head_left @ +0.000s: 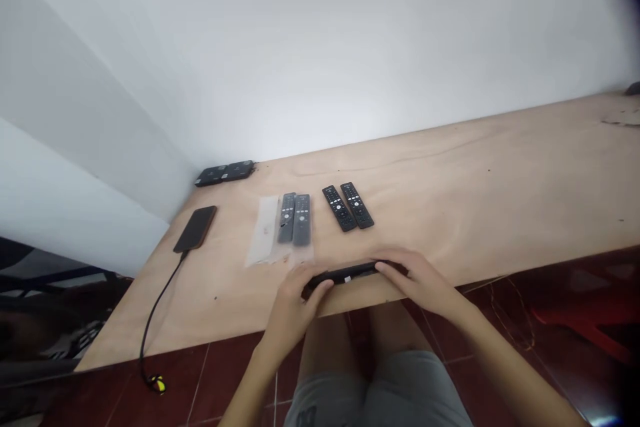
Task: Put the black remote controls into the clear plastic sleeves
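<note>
My left hand [296, 293] and my right hand [413, 275] grip opposite ends of a long, slim black remote control [340, 275], which lies sideways at the front edge of the wooden table. A small white label shows on its near side; its buttons are not visible. Both thumbs press on the near side, while the other fingers curl behind and are partly hidden. Beyond my hands, two black remotes [348, 207] rest side by side, buttons up. To their left, two more remotes [295, 219] lie in a translucent plastic sleeve [264, 230].
A phone [196, 229] with a black cable [156, 310] lies at the left; the cable hangs over the front edge. Two flat black boxes [224, 173] sit in the back left corner by the white wall [350, 47]. A red object [585, 320] stands below at the right.
</note>
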`<state>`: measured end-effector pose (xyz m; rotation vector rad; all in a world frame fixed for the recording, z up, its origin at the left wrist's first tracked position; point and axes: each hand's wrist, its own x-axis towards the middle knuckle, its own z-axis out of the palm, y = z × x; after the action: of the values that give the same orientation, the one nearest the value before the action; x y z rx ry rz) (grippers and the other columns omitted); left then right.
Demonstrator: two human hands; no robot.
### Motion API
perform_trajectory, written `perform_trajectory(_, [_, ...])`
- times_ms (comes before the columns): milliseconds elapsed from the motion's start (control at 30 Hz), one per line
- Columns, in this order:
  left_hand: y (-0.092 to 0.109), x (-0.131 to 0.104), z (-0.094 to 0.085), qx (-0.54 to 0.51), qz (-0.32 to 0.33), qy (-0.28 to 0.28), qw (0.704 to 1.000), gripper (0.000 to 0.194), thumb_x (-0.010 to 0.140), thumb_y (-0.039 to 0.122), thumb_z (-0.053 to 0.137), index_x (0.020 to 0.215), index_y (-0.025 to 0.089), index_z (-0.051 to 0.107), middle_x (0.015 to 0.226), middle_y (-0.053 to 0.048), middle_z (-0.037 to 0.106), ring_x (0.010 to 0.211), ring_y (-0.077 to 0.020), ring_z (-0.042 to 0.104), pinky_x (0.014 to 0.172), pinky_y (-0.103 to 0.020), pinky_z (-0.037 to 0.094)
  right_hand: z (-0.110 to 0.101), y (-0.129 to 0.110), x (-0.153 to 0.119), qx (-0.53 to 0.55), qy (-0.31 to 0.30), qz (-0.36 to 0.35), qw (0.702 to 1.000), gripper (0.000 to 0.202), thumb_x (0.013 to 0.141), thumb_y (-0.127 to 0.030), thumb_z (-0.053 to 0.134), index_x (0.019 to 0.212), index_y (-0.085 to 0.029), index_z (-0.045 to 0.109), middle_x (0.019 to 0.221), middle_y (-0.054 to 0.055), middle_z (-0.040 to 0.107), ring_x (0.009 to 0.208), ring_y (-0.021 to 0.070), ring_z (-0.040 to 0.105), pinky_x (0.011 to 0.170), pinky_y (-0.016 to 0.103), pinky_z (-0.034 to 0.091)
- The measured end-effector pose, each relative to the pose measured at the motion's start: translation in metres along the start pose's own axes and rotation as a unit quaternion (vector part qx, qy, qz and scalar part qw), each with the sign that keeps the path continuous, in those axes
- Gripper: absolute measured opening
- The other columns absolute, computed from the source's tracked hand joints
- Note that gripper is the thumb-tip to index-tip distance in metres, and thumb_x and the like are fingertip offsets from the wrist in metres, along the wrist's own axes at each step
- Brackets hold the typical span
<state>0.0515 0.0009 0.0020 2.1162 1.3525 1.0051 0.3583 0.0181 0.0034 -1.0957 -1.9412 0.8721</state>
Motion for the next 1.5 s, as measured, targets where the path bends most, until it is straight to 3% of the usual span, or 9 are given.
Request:
perform_trajectory(167, [0.006,0.007,0.006,-0.051,-0.097,0.006,0.994,0.025,0.109,0.041,0.062,0.116,0.025,0.081,0.116,-0.005,0.082,0.110,-0.0258,0.076,0.098,-0.039,0.059,0.011,0.000,0.012,-0.057,-0.005,-0.003,0.998,0.036,0.109,-0.042,0.065,0.143,-0.031,0.071,0.142,0.009,0.074,0.130,0.0321,0.069,0.113,0.051,0.057])
perform_trajectory(267, [0.006,0.011,0.006,-0.057,-0.113,-0.007,0.992,0.022,0.103,0.040,0.070,0.115,0.025,0.081,0.116,-0.006,0.083,0.111,-0.0271,0.076,0.100,-0.041,0.059,0.012,0.003,0.014,-0.101,-0.031,-0.009,0.994,0.047,0.100,-0.041,0.078,0.145,-0.031,0.070,0.142,0.011,0.072,0.127,0.0335,0.068,0.110,0.053,0.057])
perform_trajectory(433, [0.004,0.015,-0.001,-0.057,-0.125,-0.027,0.990,0.020,0.094,0.036,0.079,0.110,0.024,0.083,0.114,-0.007,0.084,0.109,-0.0294,0.077,0.100,-0.045,0.060,0.012,0.009,0.014,-0.114,-0.041,-0.017,0.993,0.046,0.100,-0.040,0.079,0.144,-0.031,0.071,0.140,0.011,0.072,0.127,0.0332,0.067,0.113,0.053,0.055])
perform_trajectory(600, [0.001,0.015,-0.007,-0.047,-0.104,-0.059,0.992,0.021,0.098,0.035,0.076,0.116,0.025,0.082,0.115,-0.007,0.083,0.109,-0.0291,0.076,0.100,-0.045,0.061,0.011,0.007,0.013,-0.119,-0.048,-0.018,0.992,0.044,0.101,-0.042,0.078,0.144,-0.033,0.072,0.140,0.010,0.072,0.128,0.0338,0.066,0.112,0.052,0.055])
perform_trajectory(733, [0.002,0.010,-0.009,0.072,-0.004,-0.026,0.997,0.030,0.106,0.031,0.066,0.134,0.027,0.077,0.124,-0.010,0.074,0.116,-0.0304,0.069,0.105,-0.051,0.058,0.010,0.003,0.014,-0.132,-0.064,-0.017,0.989,0.043,0.102,-0.046,0.076,0.142,-0.031,0.073,0.133,0.011,0.071,0.121,0.0327,0.068,0.108,0.049,0.057])
perform_trajectory(867, [0.002,0.011,-0.016,0.130,0.062,-0.084,0.986,0.043,0.100,0.031,0.077,0.143,0.029,0.071,0.129,-0.011,0.070,0.120,-0.0323,0.063,0.107,-0.053,0.056,0.009,0.001,0.014,-0.138,-0.077,-0.008,0.987,0.046,0.102,-0.047,0.076,0.145,-0.031,0.071,0.136,0.011,0.067,0.124,0.0330,0.066,0.111,0.050,0.055])
perform_trajectory(1000, [-0.006,0.012,-0.027,0.057,0.051,-0.110,0.991,0.039,0.099,0.029,0.079,0.138,0.031,0.072,0.129,-0.008,0.071,0.119,-0.0283,0.067,0.104,-0.046,0.059,0.007,0.001,0.012,-0.127,-0.084,-0.012,0.988,0.046,0.104,-0.046,0.074,0.147,-0.032,0.070,0.138,0.011,0.065,0.126,0.0325,0.064,0.113,0.050,0.054])
perform_trajectory(1267, [-0.034,-0.015,-0.049,-0.025,-0.039,-0.029,0.999,0.040,0.095,0.036,0.082,0.135,0.032,0.077,0.143,-0.008,0.074,0.143,-0.0336,0.063,0.124,-0.056,0.049,0.008,0.002,0.011,-0.116,-0.078,-0.015,0.990,0.044,0.104,-0.047,0.073,0.146,-0.035,0.070,0.136,0.010,0.067,0.124,0.0342,0.065,0.110,0.052,0.056])
perform_trajectory(1500, [-0.024,-0.009,-0.030,-0.002,-0.006,-0.012,1.000,0.048,0.093,0.039,0.086,0.139,0.031,0.074,0.133,-0.009,0.079,0.127,-0.0318,0.072,0.121,-0.058,0.052,0.008,0.000,0.012,-0.120,-0.079,-0.023,0.989,0.043,0.104,-0.047,0.073,0.145,-0.035,0.071,0.136,0.010,0.068,0.124,0.0344,0.065,0.109,0.051,0.057])
